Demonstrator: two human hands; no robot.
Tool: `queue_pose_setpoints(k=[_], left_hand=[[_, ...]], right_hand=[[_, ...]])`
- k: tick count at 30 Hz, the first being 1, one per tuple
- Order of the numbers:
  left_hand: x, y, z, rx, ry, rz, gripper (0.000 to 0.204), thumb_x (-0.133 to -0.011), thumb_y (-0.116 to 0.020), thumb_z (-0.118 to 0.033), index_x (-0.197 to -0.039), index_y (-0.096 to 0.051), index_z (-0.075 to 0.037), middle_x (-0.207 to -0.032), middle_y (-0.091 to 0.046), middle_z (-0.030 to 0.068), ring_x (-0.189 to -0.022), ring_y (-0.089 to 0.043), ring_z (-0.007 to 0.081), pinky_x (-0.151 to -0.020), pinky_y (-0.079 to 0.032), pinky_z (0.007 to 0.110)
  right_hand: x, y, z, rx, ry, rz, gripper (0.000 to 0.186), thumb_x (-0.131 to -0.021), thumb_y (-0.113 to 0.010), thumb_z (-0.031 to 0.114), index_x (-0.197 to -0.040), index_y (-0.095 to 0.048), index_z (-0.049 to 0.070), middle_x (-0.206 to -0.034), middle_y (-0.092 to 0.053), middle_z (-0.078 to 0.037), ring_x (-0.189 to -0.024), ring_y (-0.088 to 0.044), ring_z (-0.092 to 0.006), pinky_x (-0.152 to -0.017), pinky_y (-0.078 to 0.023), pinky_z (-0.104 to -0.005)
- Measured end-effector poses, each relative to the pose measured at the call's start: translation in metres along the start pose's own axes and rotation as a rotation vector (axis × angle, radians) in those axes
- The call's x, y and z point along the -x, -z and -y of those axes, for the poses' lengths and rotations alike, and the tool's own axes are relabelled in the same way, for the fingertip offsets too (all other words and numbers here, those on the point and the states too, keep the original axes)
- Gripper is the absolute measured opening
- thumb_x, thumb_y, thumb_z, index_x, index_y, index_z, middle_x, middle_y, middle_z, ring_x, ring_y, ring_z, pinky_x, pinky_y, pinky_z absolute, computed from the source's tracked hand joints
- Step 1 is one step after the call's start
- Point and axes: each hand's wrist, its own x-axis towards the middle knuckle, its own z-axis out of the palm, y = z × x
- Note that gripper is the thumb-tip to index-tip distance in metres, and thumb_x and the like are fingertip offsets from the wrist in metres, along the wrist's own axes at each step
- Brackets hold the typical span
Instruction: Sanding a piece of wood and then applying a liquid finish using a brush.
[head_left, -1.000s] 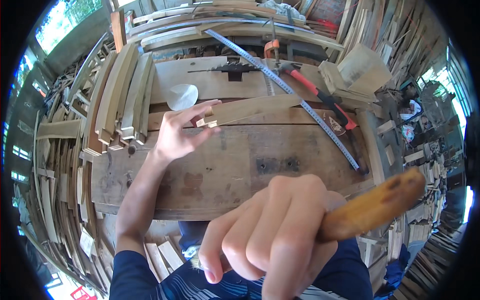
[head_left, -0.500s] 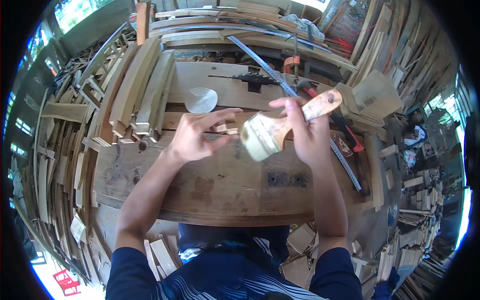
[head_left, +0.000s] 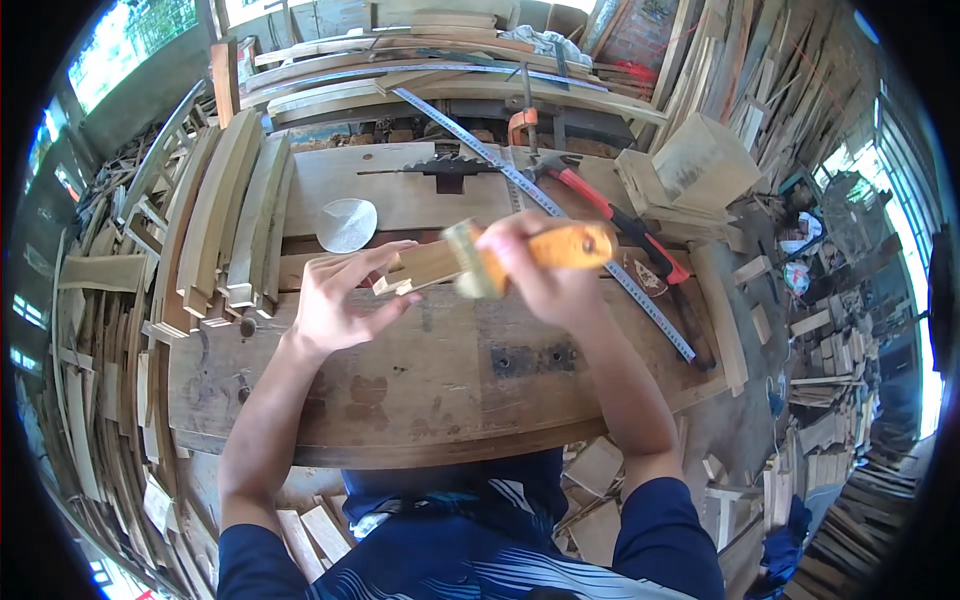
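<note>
My left hand (head_left: 330,310) grips the end of a pale wooden board (head_left: 425,262), thumb below and fingers along it, at the middle of the workbench (head_left: 430,380). My right hand (head_left: 540,285) is closed on a wide paintbrush (head_left: 572,245) with an orange-brown wooden handle; its pale bristles lie over the board, and whether they touch it I cannot tell. A round whitish translucent disc (head_left: 347,225) lies just behind my left hand. A long silver measuring rule (head_left: 640,310) runs diagonally across the bench, beside a red-and-black hammer (head_left: 590,195).
Stacked timber strips (head_left: 215,215) cover the bench's left end. A dark toothed saw blade (head_left: 440,166) and an orange clamp (head_left: 522,122) are at the back. Pale wooden blocks (head_left: 705,165) sit back right. Loose offcuts (head_left: 830,340) crowd the floor around the bench.
My right hand has swung up from the near foreground with the brush, then moved a little left, turning the bristles toward the board. My left hand still holds the board's end.
</note>
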Motion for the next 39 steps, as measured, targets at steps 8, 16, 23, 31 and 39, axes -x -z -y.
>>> queue_pose_setpoints(k=[8, 16, 23, 31, 39], left_hand=[[0.0, -0.001, -0.002, -0.058, 0.052, 0.01, 0.052, -0.077, -0.091, -0.023, -0.124, -0.076, -0.008, -0.082, -0.077, 0.0042, -0.059, -0.07, 0.0148, -0.058, -0.057, 0.028], [0.001, -0.006, 0.012, -0.052, 0.006, -0.01, 0.057, -0.076, -0.091, -0.021, -0.128, -0.073, -0.005, -0.082, -0.074, 0.005, -0.057, -0.065, 0.0136, -0.057, -0.054, 0.029], [-0.006, -0.003, 0.003, -0.013, -0.129, -0.011, 0.051, -0.081, -0.087, -0.024, -0.125, -0.069, -0.005, -0.104, -0.081, 0.0099, -0.063, -0.072, 0.0128, -0.056, -0.062, 0.028], [0.001, 0.007, -0.007, -0.012, -0.052, 0.038, 0.054, -0.08, -0.087, -0.021, -0.128, -0.069, -0.003, -0.11, -0.08, 0.0141, -0.079, -0.079, 0.0202, -0.07, -0.065, 0.031], [-0.001, -0.005, -0.005, -0.004, -0.103, 0.09, 0.057, -0.08, -0.085, -0.016, -0.133, -0.066, -0.008, -0.123, -0.078, 0.008, -0.09, -0.08, 0.022, -0.078, -0.067, 0.034]], right_hand=[[-0.005, 0.051, -0.026, -0.077, -0.346, 0.056, 0.026, -0.108, -0.06, 0.021, -0.101, -0.074, 0.001, -0.079, -0.071, -0.003, -0.057, -0.057, -0.0041, -0.05, -0.042, -0.0201], [0.006, 0.129, -0.085, 0.839, -0.18, -0.315, 0.043, -0.108, -0.061, 0.03, -0.083, -0.073, -0.004, -0.069, -0.07, -0.013, -0.061, -0.069, -0.0239, -0.062, -0.05, -0.0353], [0.016, 0.047, -0.05, 0.257, 0.102, -0.193, 0.025, -0.108, -0.055, 0.014, -0.093, -0.071, 0.001, -0.077, -0.07, -0.008, -0.066, -0.065, -0.016, -0.064, -0.051, -0.0289], [0.037, -0.01, -0.016, -0.406, -0.067, -0.006, 0.034, -0.114, -0.045, 0.02, -0.131, -0.065, -0.001, -0.09, -0.071, -0.008, -0.065, -0.058, -0.0068, -0.056, -0.044, -0.0219], [0.038, -0.011, -0.029, -0.306, -0.111, 0.136, 0.04, -0.115, -0.042, 0.025, -0.128, -0.07, 0.0, -0.089, -0.073, -0.008, -0.065, -0.062, -0.0086, -0.055, -0.046, -0.0216]])
